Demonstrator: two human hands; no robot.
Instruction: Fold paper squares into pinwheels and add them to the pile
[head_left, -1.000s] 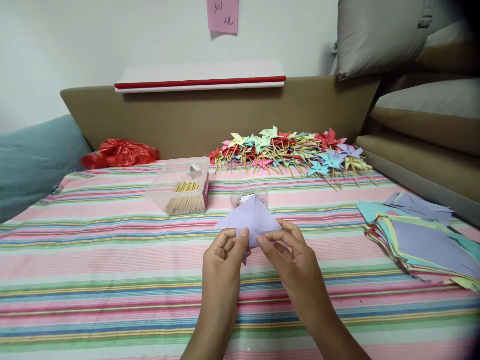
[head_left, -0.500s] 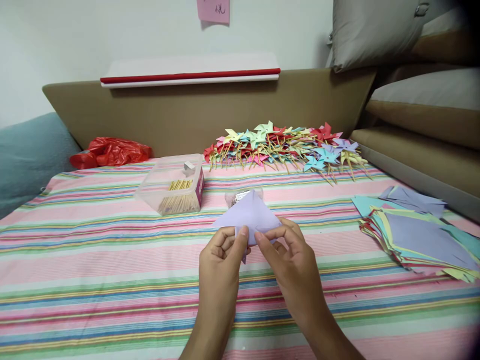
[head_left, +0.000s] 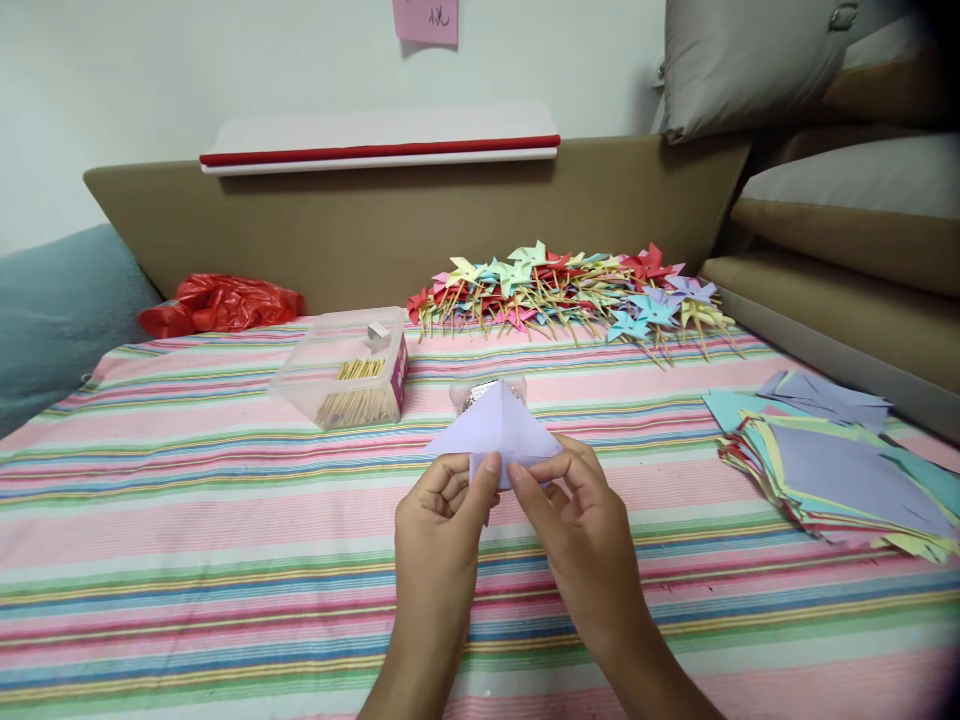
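Observation:
A piece of purple paper [head_left: 499, 425], creased down its middle and folded along its lower edge, is held up between my two hands. My left hand [head_left: 442, 510] pinches its lower left part, the thumb lying on the front. On the lower right, my right hand [head_left: 581, 505] grips the same paper between thumb and fingers, the thumbs close together. Just behind the paper's tip sits a small clear container [head_left: 514, 386] with a white label, its contents mostly hidden.
A clear plastic box [head_left: 300, 375] holds many thin wooden sticks. Finished paper pinwheels [head_left: 532, 290] lie piled at the back. At right is a stack of coloured paper squares [head_left: 855, 480]. A red plastic bag [head_left: 225, 303] rests at the back left on the striped cloth [head_left: 187, 540].
The purple paper has turned slightly, so its top point leans a little left and its centre crease shows more clearly. Both hands keep their grip in nearly the same place.

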